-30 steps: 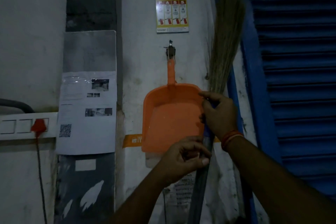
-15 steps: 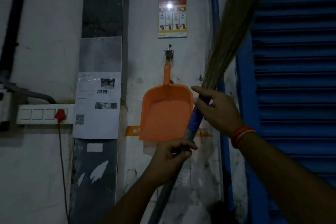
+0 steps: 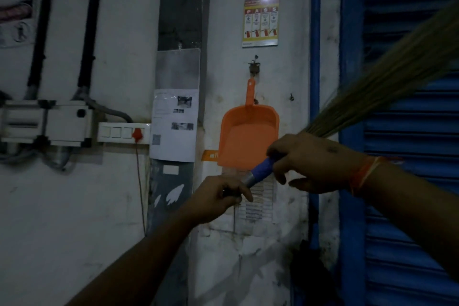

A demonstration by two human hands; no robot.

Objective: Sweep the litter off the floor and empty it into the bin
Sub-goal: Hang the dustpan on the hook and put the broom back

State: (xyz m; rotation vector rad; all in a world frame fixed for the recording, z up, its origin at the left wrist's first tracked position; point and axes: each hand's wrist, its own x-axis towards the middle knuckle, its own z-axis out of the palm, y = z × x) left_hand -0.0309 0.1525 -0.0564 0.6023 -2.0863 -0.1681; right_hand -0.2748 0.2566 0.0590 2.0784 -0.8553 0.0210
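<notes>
I hold a grass broom across my front, its bristles slanting up to the upper right and its blue-and-metal handle running down to the left. My right hand grips the handle just below the bristles. My left hand grips the metal part lower down, hiding the rest of the handle. An orange dustpan hangs by its handle from a hook on the wall, directly behind my hands. No bin or litter is in view.
A white wall is close in front, with a switch panel and red plug, conduit boxes, a paper notice and a fire-safety poster. A blue roller shutter fills the right side.
The broom has swung from nearly upright to a slant, bristles tipping right and down. Both hands kept their hold and dropped lower. The view has pulled back and shifted left.
</notes>
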